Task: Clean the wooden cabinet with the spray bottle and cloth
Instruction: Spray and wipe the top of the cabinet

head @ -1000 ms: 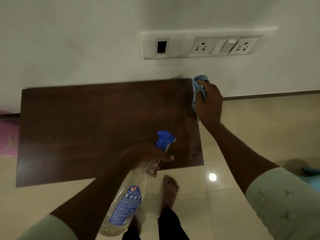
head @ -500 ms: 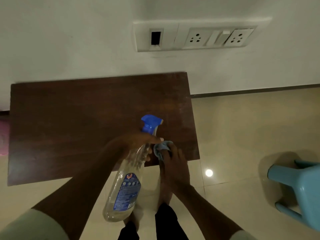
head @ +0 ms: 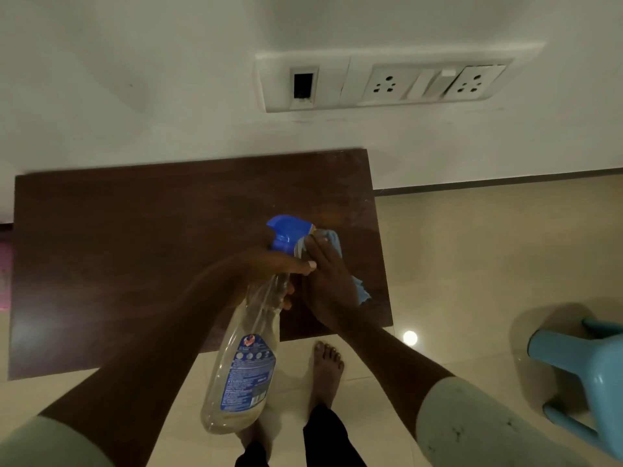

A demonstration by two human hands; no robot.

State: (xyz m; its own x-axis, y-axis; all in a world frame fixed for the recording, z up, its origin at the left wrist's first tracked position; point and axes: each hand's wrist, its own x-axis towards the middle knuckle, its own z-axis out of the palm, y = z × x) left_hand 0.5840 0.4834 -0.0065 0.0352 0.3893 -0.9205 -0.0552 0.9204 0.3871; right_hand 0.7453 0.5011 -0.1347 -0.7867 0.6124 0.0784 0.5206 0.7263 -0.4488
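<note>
The dark wooden cabinet top (head: 135, 257) stands against the white wall. My left hand (head: 266, 267) grips the neck of a clear spray bottle (head: 246, 362) with a blue trigger head, held above the cabinet's front right part. Right beside it, my right hand (head: 328, 284) presses flat on a blue cloth (head: 362, 291) lying on the cabinet top near its right edge. Cloth shows beyond the fingertips and along the hand's right side.
A white switch and socket panel (head: 387, 82) is on the wall above the cabinet. A light blue plastic stool (head: 586, 375) stands on the tiled floor at the right. My bare foot (head: 327, 369) is just in front of the cabinet. Something pink (head: 5, 274) lies at the far left.
My right hand with the cloth came from the cabinet's far right corner to its front edge, then slid a little away from me. The left hand kept holding the bottle.
</note>
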